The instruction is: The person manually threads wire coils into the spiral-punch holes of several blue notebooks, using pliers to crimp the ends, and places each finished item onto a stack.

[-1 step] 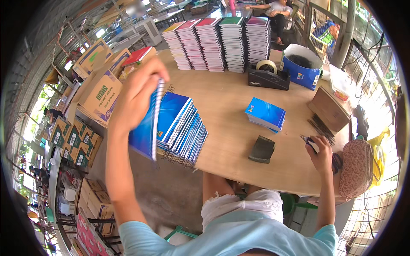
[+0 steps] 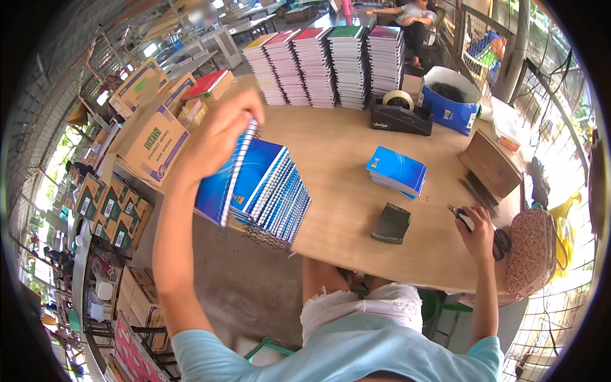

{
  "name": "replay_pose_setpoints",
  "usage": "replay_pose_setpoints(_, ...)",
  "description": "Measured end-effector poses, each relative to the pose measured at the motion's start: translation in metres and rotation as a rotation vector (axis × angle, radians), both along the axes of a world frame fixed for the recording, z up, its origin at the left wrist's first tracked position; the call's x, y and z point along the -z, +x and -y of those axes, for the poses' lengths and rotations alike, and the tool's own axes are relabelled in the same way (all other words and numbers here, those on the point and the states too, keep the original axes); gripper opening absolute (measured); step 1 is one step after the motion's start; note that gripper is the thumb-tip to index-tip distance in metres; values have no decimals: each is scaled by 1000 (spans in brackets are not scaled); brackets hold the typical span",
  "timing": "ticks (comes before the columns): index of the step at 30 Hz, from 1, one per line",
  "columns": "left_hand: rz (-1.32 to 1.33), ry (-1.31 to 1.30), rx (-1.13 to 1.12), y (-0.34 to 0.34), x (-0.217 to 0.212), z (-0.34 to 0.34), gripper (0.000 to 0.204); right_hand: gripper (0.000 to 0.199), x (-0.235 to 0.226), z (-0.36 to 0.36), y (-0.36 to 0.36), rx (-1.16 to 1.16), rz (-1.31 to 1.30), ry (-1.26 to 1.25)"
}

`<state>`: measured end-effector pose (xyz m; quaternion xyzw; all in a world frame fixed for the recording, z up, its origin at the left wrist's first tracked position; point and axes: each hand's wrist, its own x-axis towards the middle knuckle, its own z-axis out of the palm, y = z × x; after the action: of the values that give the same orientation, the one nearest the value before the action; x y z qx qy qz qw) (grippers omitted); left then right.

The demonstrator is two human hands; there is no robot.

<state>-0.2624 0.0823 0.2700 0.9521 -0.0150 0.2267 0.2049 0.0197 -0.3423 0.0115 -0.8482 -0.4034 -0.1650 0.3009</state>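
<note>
My left hand [image 2: 219,137] is closed on the upper part of a blue spiral notebook [image 2: 219,181], which hangs tilted with its wire binding facing right. Just right of it is a tall stack of blue spiral notebooks [image 2: 273,197] at the table's left edge, fanned so the bindings show. Loose wire coils [image 2: 264,240] stick out under this stack. On the right, my right hand [image 2: 476,232] is wrapped round small dark-handled pliers [image 2: 463,218], jaws pointing left. Beside that hand lie dark looped handles [image 2: 502,244]. A short pile of unbound blue notebooks [image 2: 398,170] rests mid-table.
A dark block [image 2: 391,223] lies near the table's front edge. Several tall notebook stacks [image 2: 350,70], a tape dispenser [image 2: 401,116] and a blue container [image 2: 447,105] line the back. Wire coils [image 2: 478,193], a brown box [image 2: 491,162] and a patterned bag [image 2: 531,251] stand right; cartons [image 2: 153,143] left.
My left hand has shifted slightly to the right with the notebook, bringing it closer to the blue stack. The right hand stays nearly where it was, still on the pliers.
</note>
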Motion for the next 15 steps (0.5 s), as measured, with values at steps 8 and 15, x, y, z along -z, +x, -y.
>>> replay_pose_setpoints(8, -266, 43, 23, 36, 65, -35, 7, 41, 57, 25, 5, 115, -8, -15)
replay_pose_setpoints(15, -218, 97, -40, 27, 86, -35, 9, 50, 35, -5, -24, 175, 138, -25)
